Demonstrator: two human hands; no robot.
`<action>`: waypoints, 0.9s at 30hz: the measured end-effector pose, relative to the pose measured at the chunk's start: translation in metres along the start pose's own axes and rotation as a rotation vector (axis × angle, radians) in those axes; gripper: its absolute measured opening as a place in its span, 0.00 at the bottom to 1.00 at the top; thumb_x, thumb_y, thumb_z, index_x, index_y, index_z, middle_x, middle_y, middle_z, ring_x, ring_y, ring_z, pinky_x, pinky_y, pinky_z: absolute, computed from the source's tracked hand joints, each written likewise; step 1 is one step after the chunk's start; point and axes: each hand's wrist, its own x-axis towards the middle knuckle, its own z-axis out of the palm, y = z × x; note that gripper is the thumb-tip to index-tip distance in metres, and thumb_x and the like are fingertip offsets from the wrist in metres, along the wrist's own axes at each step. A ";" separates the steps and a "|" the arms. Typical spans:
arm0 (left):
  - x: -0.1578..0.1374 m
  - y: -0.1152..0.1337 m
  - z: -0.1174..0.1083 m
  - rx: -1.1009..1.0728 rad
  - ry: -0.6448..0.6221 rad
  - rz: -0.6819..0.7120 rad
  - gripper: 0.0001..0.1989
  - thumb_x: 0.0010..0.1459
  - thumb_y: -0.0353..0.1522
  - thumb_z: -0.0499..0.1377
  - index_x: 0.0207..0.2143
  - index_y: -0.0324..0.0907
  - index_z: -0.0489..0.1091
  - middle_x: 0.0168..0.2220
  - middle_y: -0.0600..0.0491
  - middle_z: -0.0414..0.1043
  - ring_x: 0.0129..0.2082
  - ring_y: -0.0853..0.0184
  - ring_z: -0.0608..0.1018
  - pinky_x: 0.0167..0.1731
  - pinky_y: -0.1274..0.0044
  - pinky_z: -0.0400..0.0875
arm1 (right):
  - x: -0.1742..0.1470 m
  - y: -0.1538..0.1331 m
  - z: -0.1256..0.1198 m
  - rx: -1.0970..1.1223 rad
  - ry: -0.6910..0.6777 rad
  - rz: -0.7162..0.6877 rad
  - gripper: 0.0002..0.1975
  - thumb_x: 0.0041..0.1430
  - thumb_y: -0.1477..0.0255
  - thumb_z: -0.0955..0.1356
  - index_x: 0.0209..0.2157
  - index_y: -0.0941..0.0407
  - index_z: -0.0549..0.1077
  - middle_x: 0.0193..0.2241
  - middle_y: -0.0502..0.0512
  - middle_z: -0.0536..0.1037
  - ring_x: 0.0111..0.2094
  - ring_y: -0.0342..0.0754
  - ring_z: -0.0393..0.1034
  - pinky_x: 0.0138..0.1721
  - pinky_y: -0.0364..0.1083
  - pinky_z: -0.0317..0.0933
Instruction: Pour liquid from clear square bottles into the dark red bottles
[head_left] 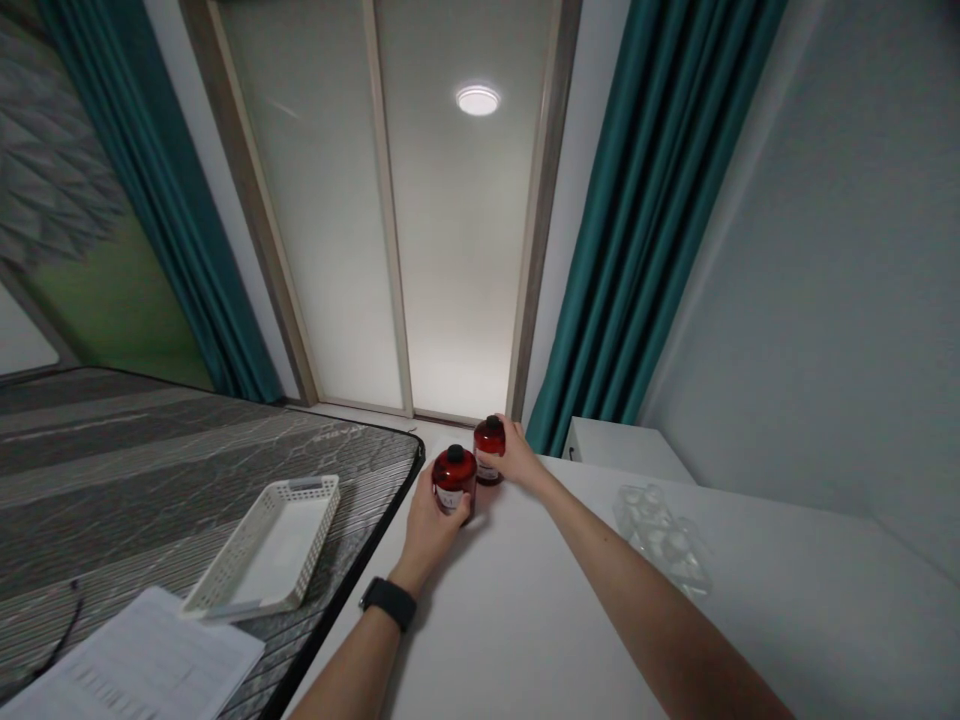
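Two dark red bottles with black caps and pale labels stand upright, close together, at the far end of the white table. My left hand is wrapped around the nearer bottle, with the thumb across its front by the label. Around the farther bottle, slightly to the right, my right hand is closed from the right side. A black watch is on my left wrist. The bottoms of both bottles are at or close to the tabletop; I cannot tell whether they touch it.
A clear plastic tray with rounded cups lies on the table at right. Left of the table is a mattress bearing a white basket, papers and a black cord. A white cabinet stands beyond the table.
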 end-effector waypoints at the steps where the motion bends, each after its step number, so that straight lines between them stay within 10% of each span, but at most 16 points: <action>1: 0.000 0.000 0.000 0.002 0.003 -0.003 0.29 0.54 0.33 0.63 0.58 0.40 0.62 0.54 0.43 0.71 0.54 0.54 0.74 0.56 0.60 0.67 | -0.002 0.001 -0.001 0.004 0.000 -0.005 0.45 0.46 0.71 0.76 0.64 0.53 0.57 0.58 0.63 0.65 0.60 0.58 0.63 0.63 0.58 0.54; 10: -0.002 0.012 -0.003 -0.101 -0.097 0.006 0.31 0.55 0.32 0.62 0.60 0.39 0.59 0.57 0.41 0.69 0.57 0.54 0.73 0.59 0.61 0.65 | -0.046 -0.012 -0.021 0.041 0.024 0.009 0.46 0.58 0.72 0.69 0.71 0.52 0.40 0.63 0.69 0.63 0.60 0.59 0.64 0.58 0.62 0.61; 20: -0.021 0.032 -0.001 -0.122 -0.369 0.101 0.34 0.55 0.31 0.62 0.63 0.40 0.56 0.60 0.41 0.68 0.59 0.53 0.71 0.61 0.60 0.62 | -0.175 -0.026 -0.047 0.147 -0.013 0.134 0.38 0.60 0.74 0.65 0.69 0.49 0.48 0.50 0.58 0.74 0.52 0.52 0.71 0.58 0.59 0.62; 27: -0.031 0.038 0.002 -0.143 -0.453 0.124 0.35 0.56 0.32 0.62 0.64 0.40 0.56 0.61 0.40 0.67 0.60 0.51 0.71 0.62 0.58 0.61 | -0.199 -0.033 -0.055 0.182 0.072 0.134 0.36 0.63 0.74 0.63 0.70 0.51 0.45 0.45 0.57 0.76 0.46 0.49 0.73 0.55 0.56 0.66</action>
